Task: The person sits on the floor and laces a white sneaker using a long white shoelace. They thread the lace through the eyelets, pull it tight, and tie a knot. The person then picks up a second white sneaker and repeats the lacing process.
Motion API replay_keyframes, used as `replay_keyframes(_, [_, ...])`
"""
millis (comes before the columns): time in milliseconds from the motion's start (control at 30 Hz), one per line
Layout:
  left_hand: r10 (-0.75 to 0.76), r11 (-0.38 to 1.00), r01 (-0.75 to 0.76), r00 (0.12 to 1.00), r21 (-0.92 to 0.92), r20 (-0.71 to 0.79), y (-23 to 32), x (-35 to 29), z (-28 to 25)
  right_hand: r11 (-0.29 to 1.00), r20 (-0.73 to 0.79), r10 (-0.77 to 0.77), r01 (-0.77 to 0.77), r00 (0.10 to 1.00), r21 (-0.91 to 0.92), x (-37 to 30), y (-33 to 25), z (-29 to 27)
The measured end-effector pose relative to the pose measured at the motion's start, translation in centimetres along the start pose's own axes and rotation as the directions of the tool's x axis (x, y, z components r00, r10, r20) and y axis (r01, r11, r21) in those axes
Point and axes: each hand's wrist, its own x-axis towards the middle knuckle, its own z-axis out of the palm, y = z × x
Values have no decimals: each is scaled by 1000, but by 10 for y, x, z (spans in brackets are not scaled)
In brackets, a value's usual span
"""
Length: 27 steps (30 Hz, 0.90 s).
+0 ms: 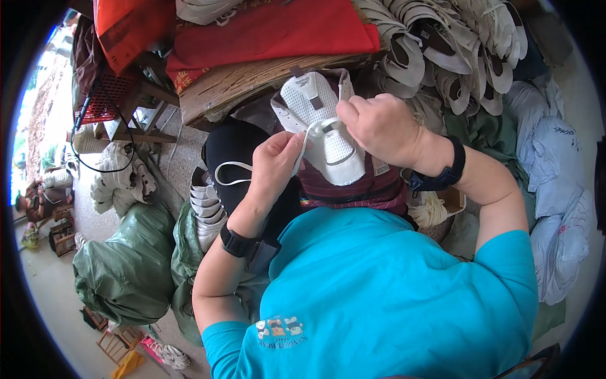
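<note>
A white mesh shoe upper (338, 158) lies over my lap, its toe toward me and its tongue toward the table. Across its front runs a flat white shoelace (309, 142). My left hand (276, 158) pinches the lace at the upper's left side, and a loose loop of it hangs out left over my dark trouser leg. On the other side, my right hand (382, 126) is closed at the lace's right part, knuckles up; its fingertips are partly hidden. The upper's toe rests on dark red striped cloth (353, 189).
Just ahead is a wooden table (233, 88) with a red cloth (271, 38) on it. Many pale shoe uppers (442, 50) are heaped at the far right. White sacks (555, 170) stand to the right, green sacks (129, 265) to the left. Beside my right wrist is a bundle of pale laces (429, 210).
</note>
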Motion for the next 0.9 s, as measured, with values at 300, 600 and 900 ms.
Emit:
replay_keyframes(300, [36,994,-34,999,102,-18,-7,6,5,984,129,98,-116,987,134,7,2,6])
replay_keyframes(600, [230,825,-154,970,544,-75,10,13,6,999,218,1,-9,976,39,13,6,-3])
replay_keyframes(900, [538,133,-562,733,817,416,61,17,-20,963,287,-251,208,925,172,50,43,-10])
